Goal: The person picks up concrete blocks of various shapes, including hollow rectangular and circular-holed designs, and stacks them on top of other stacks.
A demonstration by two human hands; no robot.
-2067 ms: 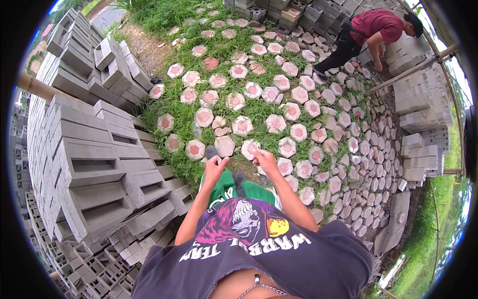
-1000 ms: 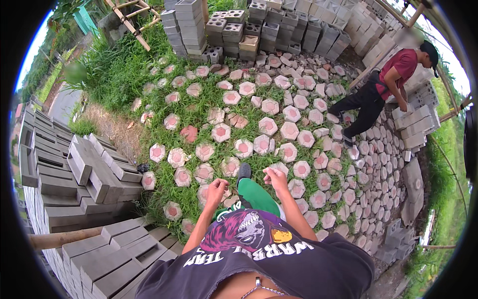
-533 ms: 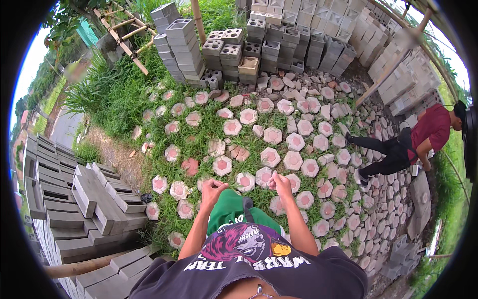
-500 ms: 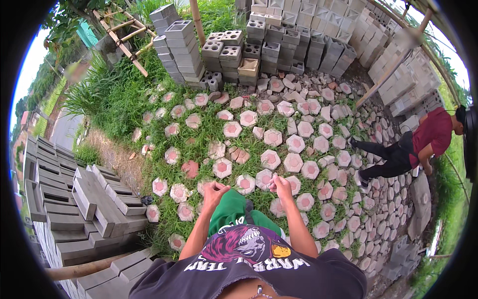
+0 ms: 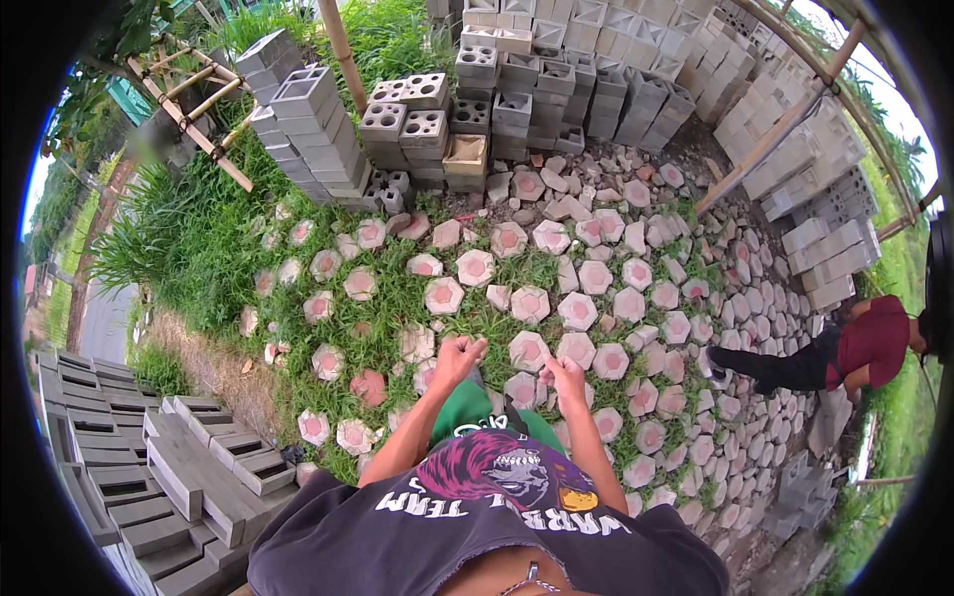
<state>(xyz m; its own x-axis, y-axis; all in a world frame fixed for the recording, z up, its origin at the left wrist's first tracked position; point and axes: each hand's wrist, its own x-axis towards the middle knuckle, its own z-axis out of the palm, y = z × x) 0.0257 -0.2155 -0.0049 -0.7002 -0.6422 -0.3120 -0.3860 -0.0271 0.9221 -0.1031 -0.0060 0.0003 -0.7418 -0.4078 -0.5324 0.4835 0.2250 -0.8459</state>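
My left hand is raised in front of my body with its fingers curled closed. A short way to its right, my right hand is closed too, its thumb on top. If anything thin is in either hand, it is too small to make out. The hands are apart from each other. Below them show my green shorts and the grass, where hexagonal paving stones with reddish centres lie spaced out. Neither hand touches the stones.
Hollow concrete blocks stand stacked at the back. Long grey concrete pieces are piled at the left. A person in a dark red shirt bends at the right. Bamboo poles rise behind, and rubble lies before the blocks.
The stones and block stacks have shifted leftward in view. My left hand has risen and moved right, its fingers more curled. The person at the right appears lower and more bent.
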